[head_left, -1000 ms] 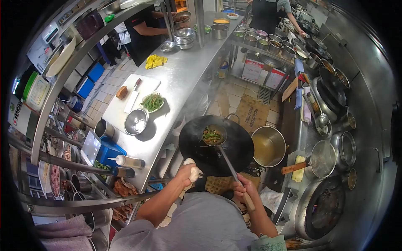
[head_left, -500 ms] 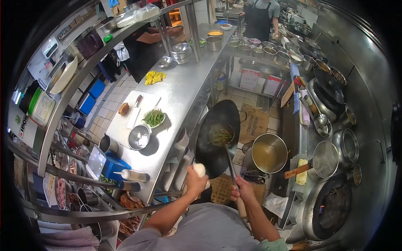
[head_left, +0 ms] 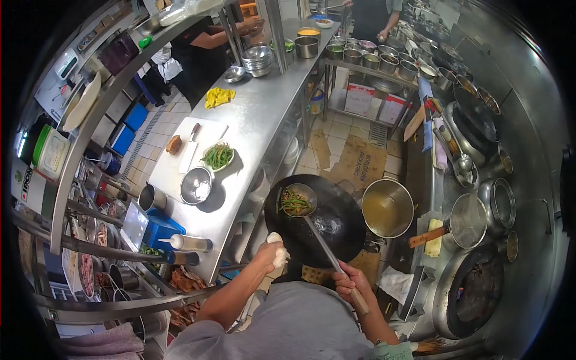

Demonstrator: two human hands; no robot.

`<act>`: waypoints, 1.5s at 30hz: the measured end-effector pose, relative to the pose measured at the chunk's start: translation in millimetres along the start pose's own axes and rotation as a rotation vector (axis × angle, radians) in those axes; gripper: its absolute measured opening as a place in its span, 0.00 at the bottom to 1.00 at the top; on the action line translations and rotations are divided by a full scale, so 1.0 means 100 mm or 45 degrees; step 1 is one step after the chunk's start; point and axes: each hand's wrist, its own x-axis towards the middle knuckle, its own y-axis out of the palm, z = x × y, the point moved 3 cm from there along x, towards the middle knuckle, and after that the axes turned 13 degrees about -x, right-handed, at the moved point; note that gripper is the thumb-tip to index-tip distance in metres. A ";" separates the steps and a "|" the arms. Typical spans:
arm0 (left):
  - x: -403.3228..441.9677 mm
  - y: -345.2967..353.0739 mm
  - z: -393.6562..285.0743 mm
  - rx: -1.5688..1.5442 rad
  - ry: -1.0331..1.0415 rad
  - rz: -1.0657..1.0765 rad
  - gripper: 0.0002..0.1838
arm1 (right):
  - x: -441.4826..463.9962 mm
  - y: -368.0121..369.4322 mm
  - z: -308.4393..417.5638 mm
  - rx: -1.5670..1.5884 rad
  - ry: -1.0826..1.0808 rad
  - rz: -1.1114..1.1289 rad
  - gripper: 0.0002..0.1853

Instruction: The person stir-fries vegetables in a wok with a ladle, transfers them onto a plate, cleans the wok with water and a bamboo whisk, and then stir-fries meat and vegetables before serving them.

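My left hand (head_left: 263, 260) is closed around a folded white cloth (head_left: 279, 251) at the near left edge of a dark wok (head_left: 337, 217). The wok is held in the air in front of me, and the cloth hides the part being gripped. In my right hand (head_left: 353, 283) is the handle of a long metal ladle (head_left: 324, 241) with a wooden end. Cooked green beans (head_left: 294, 205) with small bits fill the ladle's bowl, over the wok's left side. On the counter to the left are a dish of green beans (head_left: 218, 156) and a shiny metal bowl (head_left: 196, 185).
A deep pot of yellowish liquid (head_left: 387, 210) stands right of the wok. A strainer (head_left: 468, 222) and a burner with a small flame (head_left: 474, 294) are farther right. The counter (head_left: 246, 120) bears a cutting board (head_left: 210, 131) and knife. Two people stand beyond.
The wok has swung from steeply tilted to flatter and nearer me. The ladle has moved left and now carries the green beans up from the wok's bottom.
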 end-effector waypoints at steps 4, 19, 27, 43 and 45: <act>-0.31 0.15 -0.18 0.026 0.110 0.048 0.10 | -0.23 -0.20 0.18 -0.132 -0.088 -0.211 0.14; -0.48 0.36 -0.42 0.101 0.317 0.083 0.27 | -0.37 0.14 0.64 -1.183 -0.448 -1.018 0.28; -0.48 0.89 -0.09 0.737 0.737 -0.214 0.35 | 0.42 0.45 0.27 -0.813 -0.346 -0.932 0.20; 0.37 0.30 -0.29 0.316 0.220 -0.055 0.42 | 0.38 0.15 0.01 -0.113 0.107 -0.093 0.12; 0.43 0.27 -0.36 0.298 0.214 -0.071 0.42 | 0.41 0.20 -0.01 -0.028 0.099 -0.002 0.15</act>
